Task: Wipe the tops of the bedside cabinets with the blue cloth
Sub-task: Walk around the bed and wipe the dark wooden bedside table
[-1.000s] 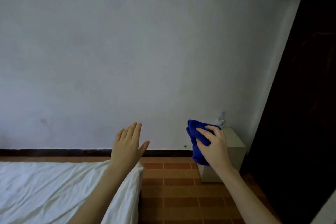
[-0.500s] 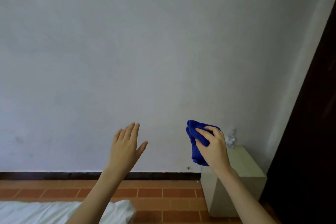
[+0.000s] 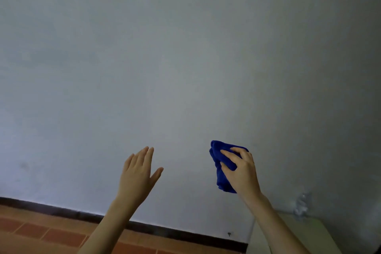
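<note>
A plain pale wall point(image 3: 185, 47) fills most of the view. A dark skirting board point(image 3: 165, 231) runs along its foot above a floor of reddish-brown tiles point(image 3: 41, 235).

At the lower right a pale bedside cabinet point(image 3: 309, 237) stands against the wall. A small clear plastic bottle point(image 3: 302, 206) stands upright at the back of its top, and any print on it is too blurred to read.

The right hand point(image 3: 244, 173) is raised in the air. Its fingers point(image 3: 228, 155) and thumb are curled round a bunched blue cloth point(image 3: 221, 156), which hangs clear of the cabinet, above it and to its left.

The left hand point(image 3: 137, 177) is lifted beside it and well apart from it. Its fingers point(image 3: 147, 154) are straight and released, the thumb is spread, and it holds nothing.
</note>
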